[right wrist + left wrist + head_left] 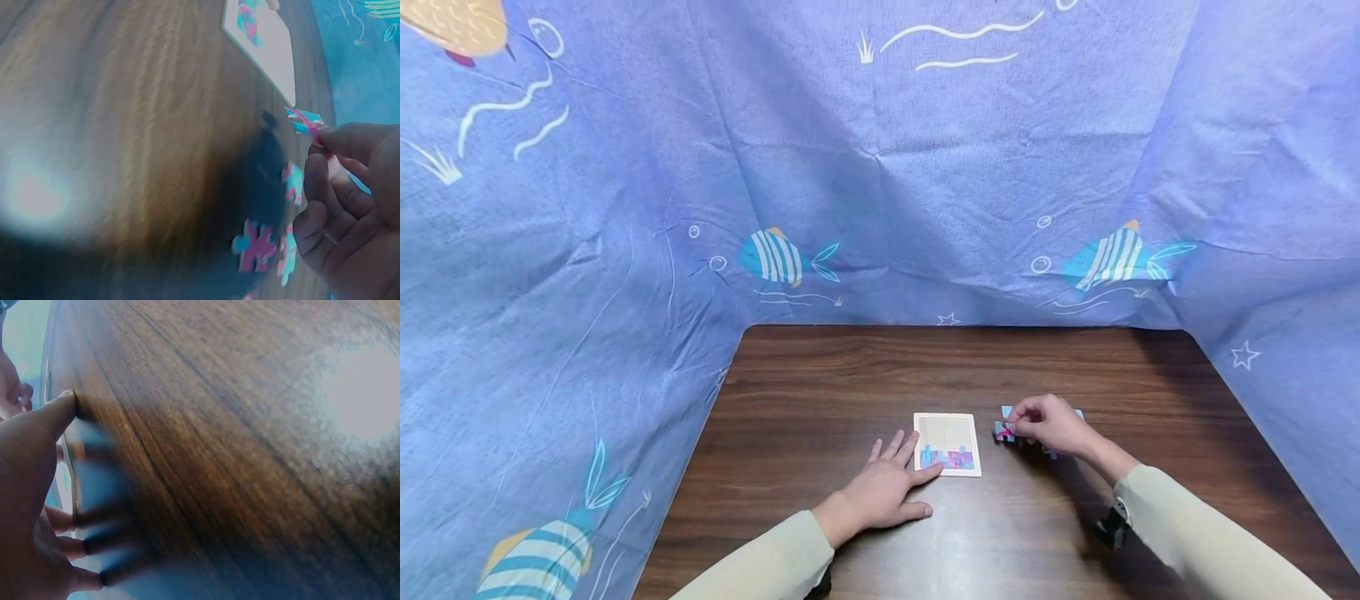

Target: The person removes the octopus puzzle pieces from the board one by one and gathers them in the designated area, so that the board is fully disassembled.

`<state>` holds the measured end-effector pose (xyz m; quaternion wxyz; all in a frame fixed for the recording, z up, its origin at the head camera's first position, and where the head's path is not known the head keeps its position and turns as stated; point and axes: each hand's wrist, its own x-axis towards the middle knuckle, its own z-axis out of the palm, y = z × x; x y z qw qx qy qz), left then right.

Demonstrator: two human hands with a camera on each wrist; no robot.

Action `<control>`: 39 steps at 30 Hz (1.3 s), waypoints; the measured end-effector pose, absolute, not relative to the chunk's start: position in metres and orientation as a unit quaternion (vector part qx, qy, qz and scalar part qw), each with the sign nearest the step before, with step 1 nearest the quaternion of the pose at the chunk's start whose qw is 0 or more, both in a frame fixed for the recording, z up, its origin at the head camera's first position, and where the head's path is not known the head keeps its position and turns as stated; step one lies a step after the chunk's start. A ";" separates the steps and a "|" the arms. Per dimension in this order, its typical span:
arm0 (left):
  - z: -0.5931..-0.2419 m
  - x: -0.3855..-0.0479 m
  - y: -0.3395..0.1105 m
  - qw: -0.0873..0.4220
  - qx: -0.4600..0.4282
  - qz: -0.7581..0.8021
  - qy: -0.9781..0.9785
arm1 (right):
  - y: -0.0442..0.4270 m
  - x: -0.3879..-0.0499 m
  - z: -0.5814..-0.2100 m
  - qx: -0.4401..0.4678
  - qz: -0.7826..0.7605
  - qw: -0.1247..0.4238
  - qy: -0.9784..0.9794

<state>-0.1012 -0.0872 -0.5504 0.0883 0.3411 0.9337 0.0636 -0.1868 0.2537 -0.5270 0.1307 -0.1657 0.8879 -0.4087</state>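
A white-framed puzzle tray (977, 450) lies on the table, with joined pink and blue pieces (957, 459) along its near edge. My left hand (883, 492) is spread flat, its fingers resting on the tray's left and near edges. In the left wrist view, the straight fingers (53, 422) touch down at the tray's side. To the right of the tray, my right hand (1051, 427) pinches a pink and blue puzzle piece (305, 121) between thumb and fingertip, raised above the table. Loose puzzle pieces (256, 247) lie beneath that hand, partly hidden by it.
The brown wooden table (820, 367) carries everything. Blue fabric with printed fish (925, 167) hangs behind it and along both sides. A dark wrist device (1114, 525) sits at the right sleeve. Light glares off the tabletop in both wrist views.
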 end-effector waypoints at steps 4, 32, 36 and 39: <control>-0.553 -0.100 -0.088 0.088 0.341 0.062 0.934 | 0.262 -0.181 -0.531 -0.168 -0.404 0.142 0.888; -0.551 -0.102 -0.088 0.081 0.341 0.061 0.935 | 0.262 -0.183 -0.542 -0.194 -0.254 0.078 0.944; -0.552 -0.102 -0.088 0.075 0.340 0.061 0.936 | 0.261 -0.183 -0.542 -0.192 -0.251 0.075 0.946; -0.554 -0.102 -0.088 0.078 0.339 0.067 0.935 | 0.261 -0.183 -0.542 -0.182 -0.252 0.078 0.947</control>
